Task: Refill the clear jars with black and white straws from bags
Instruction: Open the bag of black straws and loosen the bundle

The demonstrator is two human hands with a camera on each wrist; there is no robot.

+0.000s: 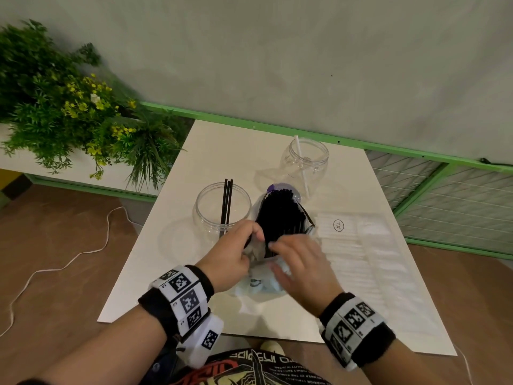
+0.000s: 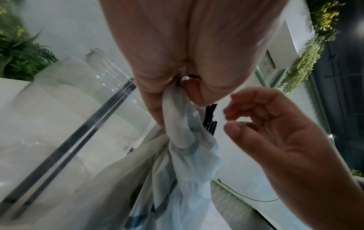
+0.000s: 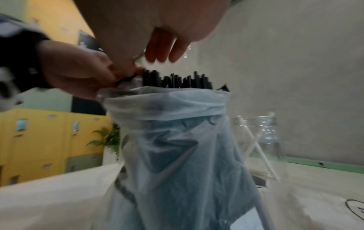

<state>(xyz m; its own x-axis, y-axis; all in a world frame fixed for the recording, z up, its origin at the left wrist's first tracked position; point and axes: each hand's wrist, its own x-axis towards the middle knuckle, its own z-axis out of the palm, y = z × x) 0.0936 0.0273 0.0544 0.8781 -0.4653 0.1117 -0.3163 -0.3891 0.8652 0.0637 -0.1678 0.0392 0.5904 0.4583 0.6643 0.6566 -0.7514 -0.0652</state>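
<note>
Your left hand (image 1: 236,251) pinches the bag (image 3: 177,155) mouth, steadying it so the black straws (image 1: 280,218) stand exposed. Your right hand (image 1: 302,259) hovers with loosely curled fingers, holding nothing, likely ready to gather straws for the near jar (image 1: 222,209) on the table (image 1: 172,273).

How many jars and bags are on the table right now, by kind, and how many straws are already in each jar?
Clear jars: 2, the near jar and the far jar
Bags: 2, the black-straw bag and the white-straw bag
Black straws in the near jar: 3
White straws in the far jar: 2
Total: 9
</note>
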